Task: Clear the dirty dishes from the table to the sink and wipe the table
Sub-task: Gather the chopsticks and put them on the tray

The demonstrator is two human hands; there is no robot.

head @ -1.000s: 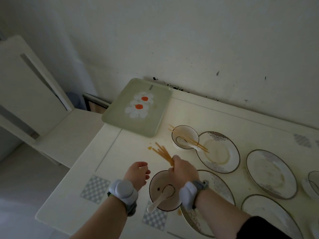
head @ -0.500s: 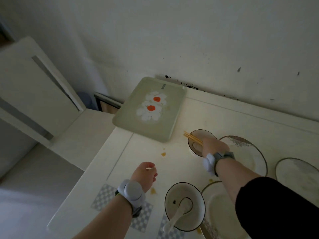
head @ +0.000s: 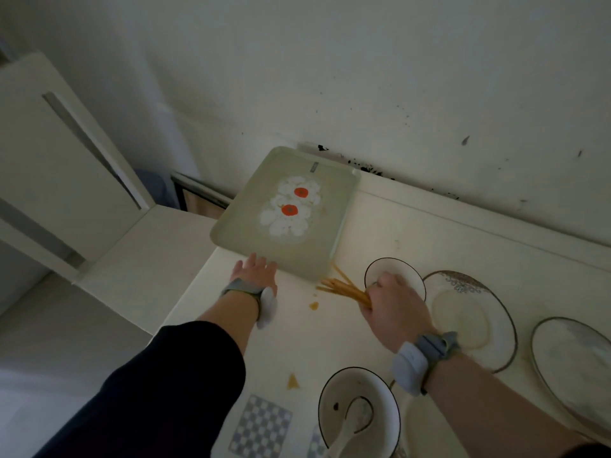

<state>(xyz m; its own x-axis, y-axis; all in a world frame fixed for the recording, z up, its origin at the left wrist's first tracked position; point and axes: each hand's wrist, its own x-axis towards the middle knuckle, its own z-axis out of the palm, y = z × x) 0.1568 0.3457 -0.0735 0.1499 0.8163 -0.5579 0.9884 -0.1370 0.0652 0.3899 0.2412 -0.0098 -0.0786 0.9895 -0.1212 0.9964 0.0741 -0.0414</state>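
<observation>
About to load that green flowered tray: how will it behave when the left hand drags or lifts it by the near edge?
The tray looks thin and flat, so probably light and fairly stiff. It already overhangs the table corner, so a pull could tip it. The left hand is open at its near rim; the glossy surface may be slippery, and a one-sided lift would likely tilt it.

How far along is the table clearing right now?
Early. Nothing looks cleared: bowls and plates sit dirty on the table, sauce spots unwiped. In hand: the right hand has a bundle of chopsticks in its grip; the open left hand reaches the tray.
</observation>
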